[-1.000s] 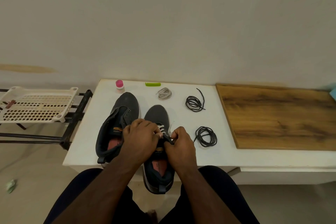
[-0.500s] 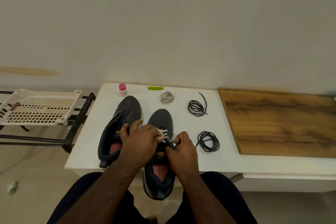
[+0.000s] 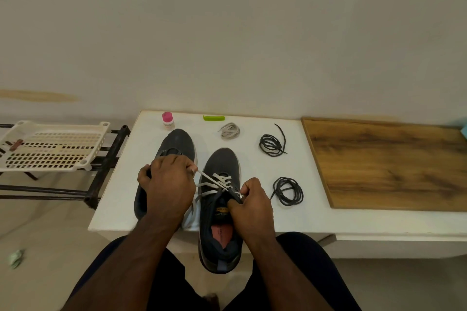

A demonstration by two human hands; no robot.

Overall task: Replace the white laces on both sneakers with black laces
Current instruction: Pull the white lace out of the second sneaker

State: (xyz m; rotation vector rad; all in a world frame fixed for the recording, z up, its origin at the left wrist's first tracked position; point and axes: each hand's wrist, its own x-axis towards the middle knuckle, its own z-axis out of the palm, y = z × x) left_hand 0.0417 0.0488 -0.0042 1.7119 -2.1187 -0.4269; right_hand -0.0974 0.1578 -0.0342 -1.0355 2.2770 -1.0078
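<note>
Two dark grey sneakers stand side by side on a white table [image 3: 121, 197]. The right sneaker [image 3: 221, 235] still carries a white lace [image 3: 214, 180], and its heel hangs over the table's front edge. My left hand [image 3: 168, 184] pinches a strand of that lace and holds it taut out to the left, covering the middle of the left sneaker [image 3: 178, 141]. My right hand [image 3: 250, 204] grips the right sneaker's tongue and eyelet edge, with a lace tip by the thumb. A bundled white lace [image 3: 229, 130] lies behind the shoes. Two coiled black laces [image 3: 271, 144] [image 3: 288, 190] lie to the right.
A small pink-capped bottle [image 3: 167, 120] and a green strip [image 3: 213, 117] sit at the table's back edge. A wooden board [image 3: 386, 164] covers the right part. A white perforated tray [image 3: 50, 145] rests on a black rack to the left. My knees sit under the front edge.
My left hand has moved left and away from the right sneaker, drawing a strand of white lace out taut. The right hand stays on the shoe's tongue.
</note>
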